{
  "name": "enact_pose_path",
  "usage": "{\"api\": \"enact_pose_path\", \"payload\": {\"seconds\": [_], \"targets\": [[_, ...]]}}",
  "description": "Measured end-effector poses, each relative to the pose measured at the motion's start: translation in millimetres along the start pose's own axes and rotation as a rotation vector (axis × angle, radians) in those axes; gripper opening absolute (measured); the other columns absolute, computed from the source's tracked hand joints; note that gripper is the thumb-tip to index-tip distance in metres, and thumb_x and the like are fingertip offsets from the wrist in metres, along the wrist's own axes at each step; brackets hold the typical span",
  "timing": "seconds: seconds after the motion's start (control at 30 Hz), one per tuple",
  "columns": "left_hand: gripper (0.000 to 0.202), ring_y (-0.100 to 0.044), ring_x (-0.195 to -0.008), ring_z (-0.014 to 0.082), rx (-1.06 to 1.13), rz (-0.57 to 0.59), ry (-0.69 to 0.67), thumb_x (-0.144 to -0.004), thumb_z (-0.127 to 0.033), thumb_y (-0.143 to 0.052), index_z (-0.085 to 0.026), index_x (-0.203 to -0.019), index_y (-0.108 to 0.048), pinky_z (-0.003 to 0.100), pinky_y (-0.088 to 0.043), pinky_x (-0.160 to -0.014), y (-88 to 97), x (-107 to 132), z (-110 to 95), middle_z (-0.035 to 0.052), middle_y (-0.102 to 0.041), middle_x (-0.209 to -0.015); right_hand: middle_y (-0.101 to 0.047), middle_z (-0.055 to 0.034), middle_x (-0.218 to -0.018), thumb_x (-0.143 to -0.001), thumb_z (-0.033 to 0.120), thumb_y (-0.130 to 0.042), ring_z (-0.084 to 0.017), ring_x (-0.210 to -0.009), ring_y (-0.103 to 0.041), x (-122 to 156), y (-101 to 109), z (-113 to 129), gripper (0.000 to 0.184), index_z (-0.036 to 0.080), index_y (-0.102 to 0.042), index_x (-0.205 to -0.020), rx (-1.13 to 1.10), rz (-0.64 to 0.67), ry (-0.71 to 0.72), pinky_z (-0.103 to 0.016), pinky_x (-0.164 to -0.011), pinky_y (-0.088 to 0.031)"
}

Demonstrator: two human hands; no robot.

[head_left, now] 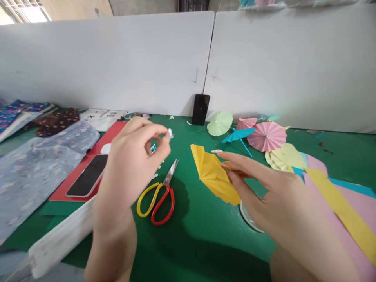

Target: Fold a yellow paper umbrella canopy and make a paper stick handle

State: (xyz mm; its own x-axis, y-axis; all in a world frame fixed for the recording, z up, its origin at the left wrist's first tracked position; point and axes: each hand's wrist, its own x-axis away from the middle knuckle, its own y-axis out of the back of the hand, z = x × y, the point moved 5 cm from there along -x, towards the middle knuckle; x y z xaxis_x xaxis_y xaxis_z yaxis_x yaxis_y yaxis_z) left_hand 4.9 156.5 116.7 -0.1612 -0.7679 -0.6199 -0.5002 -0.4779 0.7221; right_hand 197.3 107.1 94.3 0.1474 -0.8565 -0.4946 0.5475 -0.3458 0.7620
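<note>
My left hand [129, 156] is raised over the table, thumb and forefinger pinched on a small white scrap [170, 133], perhaps paper or tape. Between the thumb and fingers of my right hand [273, 192] is a yellow pleated paper umbrella [216, 174], tilted, with its canopy partly spread toward the middle. The two hands are apart. Scissors [167, 188] with one yellow and one red handle lie on the table between them, blades slightly parted. A white-rimmed roll or ring [249, 221] sits partly hidden behind my right hand.
Finished paper umbrellas, green [220, 123], blue [238, 135] and pink [266, 136], stand at the back right. Coloured paper sheets [352, 199] lie at right. A black phone [201, 109] leans on the white partition [117, 62]. Another phone [88, 176] rests on red card [63, 192].
</note>
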Motion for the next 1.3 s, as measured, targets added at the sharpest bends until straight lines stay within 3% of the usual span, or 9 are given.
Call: {"api": "enact_pose_path", "payload": {"seconds": [0.1,0.2,0.33,0.47,0.6,0.7,0.97,1.2,1.3], "targets": [[0.023,-0.045,-0.051,0.0122,-0.169,0.200,0.160,-0.082,-0.025,-0.059,-0.020,-0.060,-0.056,0.027,-0.033,-0.048,-9.7,-7,32,-0.0019,-0.050,-0.056,-0.075,0.0036,-0.077,-0.082,0.010,-0.055,-0.011,-0.053,-0.067,-1,-1,0,0.033,0.021,-0.064,-0.112,-0.050,0.006,-0.013,-0.017,-0.046,-0.050],[0.019,-0.043,-0.045,0.0122,-0.193,0.226,0.230,-0.078,-0.027,-0.064,-0.020,-0.062,-0.056,0.026,-0.032,-0.044,-9.0,-10,46,-0.0035,-0.047,-0.050,-0.076,0.0039,-0.088,-0.085,0.011,-0.053,-0.011,-0.057,-0.068,0,-5,-3,0.033,0.026,-0.063,-0.112,-0.067,0.031,-0.032,-0.017,-0.045,-0.050],[0.016,-0.059,-0.068,0.0147,0.047,0.175,0.034,-0.082,-0.025,-0.061,-0.025,-0.099,-0.060,0.024,-0.044,-0.055,-10.3,-6,22,0.0000,-0.063,-0.080,-0.076,0.0033,-0.088,-0.085,0.011,-0.053,-0.013,-0.064,-0.071,2,-9,-4,0.033,0.027,-0.061,-0.113,-0.100,0.037,-0.028,-0.017,-0.046,-0.052],[0.012,-0.058,-0.066,0.0113,0.168,0.157,-0.037,-0.091,-0.027,-0.050,-0.023,-0.098,-0.060,0.022,-0.044,-0.057,-16.8,2,-4,-0.0009,-0.063,-0.079,-0.076,0.0029,-0.084,-0.085,0.011,-0.052,-0.014,-0.062,-0.072,1,-9,-2,0.034,0.026,-0.059,-0.115,-0.104,0.035,-0.027,-0.018,-0.047,-0.053],[0.026,-0.058,-0.065,0.0104,0.287,0.447,-0.168,-0.091,-0.035,-0.051,-0.026,-0.115,-0.055,0.021,-0.045,-0.058,-29.9,10,-20,-0.0030,-0.063,-0.078,-0.076,0.0023,-0.084,-0.085,0.010,-0.051,-0.011,-0.052,-0.069,0,-10,3,0.037,0.025,-0.056,-0.119,-0.110,0.066,-0.018,-0.015,-0.039,-0.048],[0.023,-0.061,-0.075,0.0102,0.307,0.574,-0.218,-0.096,-0.032,-0.040,-0.026,-0.111,-0.056,0.020,-0.045,-0.061,-32.2,12,-21,-0.0027,-0.065,-0.090,-0.076,0.0041,-0.082,-0.085,0.010,-0.053,-0.009,-0.050,-0.067,0,-10,6,0.038,0.026,-0.055,-0.119,-0.127,0.076,-0.009,-0.012,-0.040,-0.048],[0.019,-0.059,-0.067,0.0083,0.314,0.550,-0.322,-0.095,-0.022,-0.041,-0.023,-0.089,-0.059,0.019,-0.044,-0.061,-24.7,10,-22,-0.0050,-0.064,-0.078,-0.075,0.0052,-0.086,-0.084,0.012,-0.053,-0.013,-0.072,-0.072,5,-8,5,0.036,0.029,-0.056,-0.116,-0.236,0.096,-0.013,-0.016,-0.055,-0.055],[0.014,-0.060,-0.070,0.0086,0.281,0.434,-0.323,-0.095,-0.021,-0.043,-0.024,-0.091,-0.057,0.019,-0.044,-0.062,-14.8,9,-20,-0.0040,-0.065,-0.085,-0.073,0.0053,-0.077,-0.087,0.013,-0.053,-0.010,-0.052,-0.063,3,-9,5,0.020,0.027,-0.067,-0.090,-0.218,0.163,-0.005,-0.017,-0.048,-0.050],[0.009,-0.056,-0.066,0.0087,0.227,0.246,-0.276,-0.093,-0.021,-0.046,-0.023,-0.100,-0.053,0.020,-0.043,-0.058,-8.7,8,-24,-0.0026,-0.062,-0.083,-0.073,0.0054,-0.076,-0.087,0.014,-0.053,-0.009,-0.052,-0.062,3,-9,7,0.018,0.026,-0.066,-0.087,-0.236,0.151,-0.004,-0.016,-0.047,-0.048]]}}
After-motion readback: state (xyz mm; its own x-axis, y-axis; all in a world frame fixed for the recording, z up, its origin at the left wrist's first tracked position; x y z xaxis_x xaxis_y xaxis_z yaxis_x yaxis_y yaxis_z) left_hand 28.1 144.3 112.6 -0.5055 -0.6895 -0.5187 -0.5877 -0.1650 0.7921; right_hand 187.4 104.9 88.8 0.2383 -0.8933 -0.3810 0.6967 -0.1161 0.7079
